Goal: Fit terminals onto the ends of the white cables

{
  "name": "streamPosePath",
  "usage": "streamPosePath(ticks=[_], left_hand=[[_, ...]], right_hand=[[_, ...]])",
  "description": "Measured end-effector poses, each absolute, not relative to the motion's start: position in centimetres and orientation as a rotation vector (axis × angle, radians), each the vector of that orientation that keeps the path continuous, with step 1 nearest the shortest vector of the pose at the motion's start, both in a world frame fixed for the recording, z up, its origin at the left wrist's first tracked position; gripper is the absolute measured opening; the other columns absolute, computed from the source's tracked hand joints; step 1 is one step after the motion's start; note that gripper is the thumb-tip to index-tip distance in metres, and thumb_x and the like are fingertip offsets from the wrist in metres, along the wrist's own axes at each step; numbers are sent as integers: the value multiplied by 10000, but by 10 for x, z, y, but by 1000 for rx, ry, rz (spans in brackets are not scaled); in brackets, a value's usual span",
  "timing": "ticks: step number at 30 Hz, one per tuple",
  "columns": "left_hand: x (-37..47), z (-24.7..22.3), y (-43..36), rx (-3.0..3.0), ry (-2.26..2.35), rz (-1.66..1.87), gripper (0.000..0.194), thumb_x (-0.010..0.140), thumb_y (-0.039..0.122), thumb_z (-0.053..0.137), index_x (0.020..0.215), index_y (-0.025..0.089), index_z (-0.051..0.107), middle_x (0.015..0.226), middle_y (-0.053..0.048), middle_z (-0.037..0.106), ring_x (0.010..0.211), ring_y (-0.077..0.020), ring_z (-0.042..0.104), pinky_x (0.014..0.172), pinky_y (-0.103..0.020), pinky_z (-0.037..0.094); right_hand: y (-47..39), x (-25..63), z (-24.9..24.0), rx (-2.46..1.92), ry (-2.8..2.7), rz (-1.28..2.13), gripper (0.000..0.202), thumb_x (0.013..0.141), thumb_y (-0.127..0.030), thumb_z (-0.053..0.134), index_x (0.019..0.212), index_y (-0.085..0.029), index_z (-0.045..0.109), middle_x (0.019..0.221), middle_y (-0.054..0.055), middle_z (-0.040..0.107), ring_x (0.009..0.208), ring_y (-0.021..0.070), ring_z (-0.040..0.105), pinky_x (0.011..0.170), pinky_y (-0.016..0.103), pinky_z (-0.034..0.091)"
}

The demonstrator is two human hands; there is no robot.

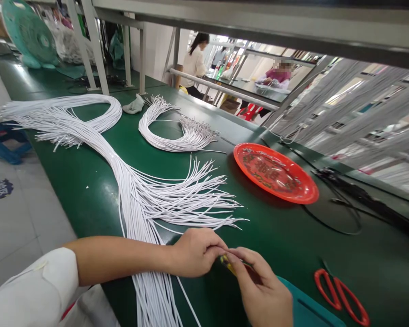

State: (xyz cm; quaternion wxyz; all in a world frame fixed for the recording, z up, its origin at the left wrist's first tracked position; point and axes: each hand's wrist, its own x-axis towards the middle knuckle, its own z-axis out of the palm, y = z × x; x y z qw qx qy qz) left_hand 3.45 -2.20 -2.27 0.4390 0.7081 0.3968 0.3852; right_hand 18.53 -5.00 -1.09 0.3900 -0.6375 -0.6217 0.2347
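Note:
My left hand (198, 252) is closed in a pinch at the lower middle, its fingertips meeting those of my right hand (259, 281). What the left fingers pinch is hidden. In my right hand is a small yellow and black object (227, 263), mostly covered by the fingers. Under my left forearm runs a large bundle of white wires (129, 200), its loose ends fanned out to the right above my hands. A teal tray (306, 309) lies partly behind my right hand. Scissors with red handles (341, 295) rest on the green table (279, 240) at the right.
Farther back lie a curled wire bundle (167, 138), another looped bundle (102, 111) and a grey-white cloth (134, 105). A red plate (276, 172) holds small clear items. Black cables (357, 190) lie right. A metal shelf beam (259, 22) crosses above. Two people are beyond the table.

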Motion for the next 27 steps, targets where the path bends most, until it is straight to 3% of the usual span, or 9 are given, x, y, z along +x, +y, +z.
streamPosePath(ticks=[4, 11, 16, 21, 27], left_hand=[[37, -24, -18, 1339, 874, 889, 169, 759, 242, 519, 766, 121, 637, 670, -23, 575, 633, -102, 502, 616, -223, 406], [39, -23, -15, 919, 726, 742, 338, 667, 429, 614, 696, 94, 581, 588, 4, 524, 527, -62, 458, 512, -195, 368], [41, -26, -17, 971, 797, 760, 297, 685, 378, 595, 738, 86, 605, 605, -5, 541, 521, -63, 467, 498, -187, 384], [42, -31, -22, 1220, 943, 781, 268, 736, 316, 515, 809, 100, 655, 645, -26, 595, 520, -76, 495, 491, -178, 397], [40, -27, -26, 1523, 1105, 901, 194, 714, 228, 507, 726, 120, 668, 612, -16, 599, 534, -81, 481, 504, -168, 366]], right_hand=[[-52, 185, -23, -1625, -1336, 773, 262, 655, -410, 631, 745, -164, 647, 730, 38, 642, 583, 147, 576, 574, 268, 500], [-54, 180, -34, -1649, -1188, 774, 350, 664, -453, 618, 796, -132, 664, 763, 65, 667, 592, 162, 581, 581, 300, 485], [-55, 173, -23, -1710, -1416, 416, 313, 739, -459, 529, 701, -169, 641, 729, 63, 660, 654, 184, 598, 607, 284, 467], [-55, 175, -26, -1591, -1788, -71, 278, 837, -353, 425, 730, -166, 601, 703, 73, 652, 654, 169, 601, 583, 252, 435], [-52, 180, -35, -1409, -2057, -502, 183, 834, -233, 433, 766, -146, 579, 698, 82, 639, 644, 157, 593, 552, 238, 414]])
